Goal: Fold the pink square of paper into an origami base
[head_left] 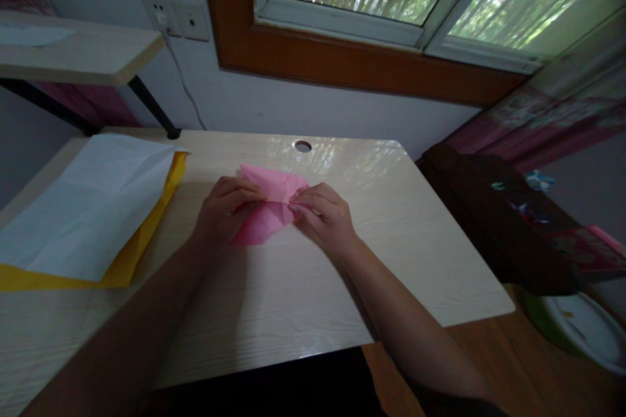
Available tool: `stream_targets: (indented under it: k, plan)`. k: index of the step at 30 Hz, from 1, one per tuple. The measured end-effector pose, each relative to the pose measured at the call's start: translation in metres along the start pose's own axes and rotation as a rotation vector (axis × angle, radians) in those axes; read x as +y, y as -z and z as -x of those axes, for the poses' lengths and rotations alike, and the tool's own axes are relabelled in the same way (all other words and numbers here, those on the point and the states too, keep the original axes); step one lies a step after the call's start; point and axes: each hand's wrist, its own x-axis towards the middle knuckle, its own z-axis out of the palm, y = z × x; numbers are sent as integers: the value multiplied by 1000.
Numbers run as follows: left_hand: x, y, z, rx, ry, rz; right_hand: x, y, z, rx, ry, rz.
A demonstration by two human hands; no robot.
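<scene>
A piece of thin pink paper is held between my two hands over the middle of the desk. A crease runs across it from hand to hand, with paper spreading out above and below that line. My left hand pinches the paper's left side, fingers closed. On the right side, the fingertips and thumb of my right hand are pressed together on a gathered part of it. The paper under my fingers is hidden.
White sheets lie over yellow paper at the desk's left. A raised shelf stands behind them on black legs. The pale desk has a round hole near its back edge. A green-and-white bin stands at the right.
</scene>
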Motion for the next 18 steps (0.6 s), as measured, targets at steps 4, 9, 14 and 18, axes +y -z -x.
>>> stream_targets:
  k: [4, 9, 14, 18]
  plan:
    - [-1, -2, -1, -11, -21, -78, 0, -3, 0, 4, 10, -7]
    - [-1, -6, 0, -42, -52, -134, 1, -5, 0, -9, 3, 18]
    - [3, -8, 2, -58, -52, -174, 0, -6, 1, -15, 13, 54]
    - [3, -8, 3, -82, -64, -158, 0, -7, 0, -26, 55, 65]
